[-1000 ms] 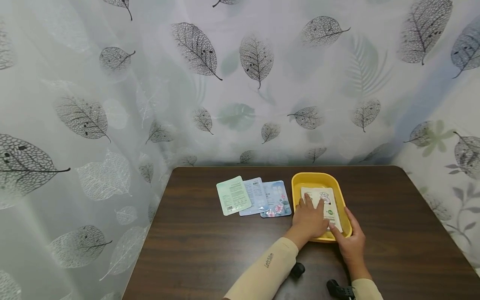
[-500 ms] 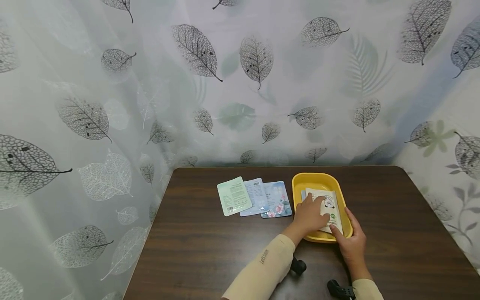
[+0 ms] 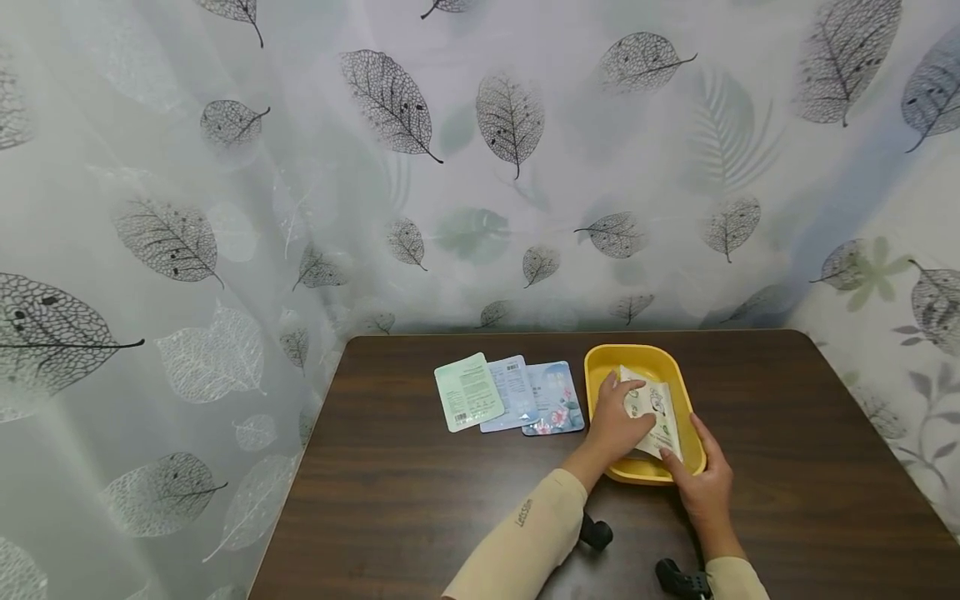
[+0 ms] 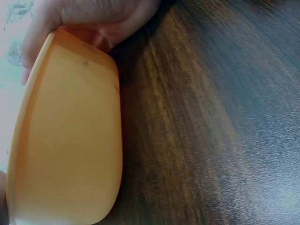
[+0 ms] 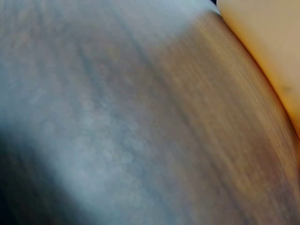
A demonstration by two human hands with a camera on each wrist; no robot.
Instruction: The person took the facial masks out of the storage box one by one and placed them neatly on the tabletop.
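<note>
Pinching white packet (image 3: pixel 663 411) with left hand (image 3: pixel 617 425), gripping yellow tray (image 3: pixel 636 359) at near-right corner with right hand (image 3: pixel 705 489). Could crease the packet by squeezing too hard, tbh.

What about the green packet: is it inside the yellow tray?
No, the green packet lies on the table, left of the yellow tray.

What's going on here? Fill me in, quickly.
A person's left hand pinches a pale printed packet inside a yellow tray, while the right hand holds the tray at its near right corner. Whether the packet is clear of the tray's floor, I can't tell. To the tray's left, a green packet, a light-blue packet and a floral packet lie overlapping on the table.
</note>
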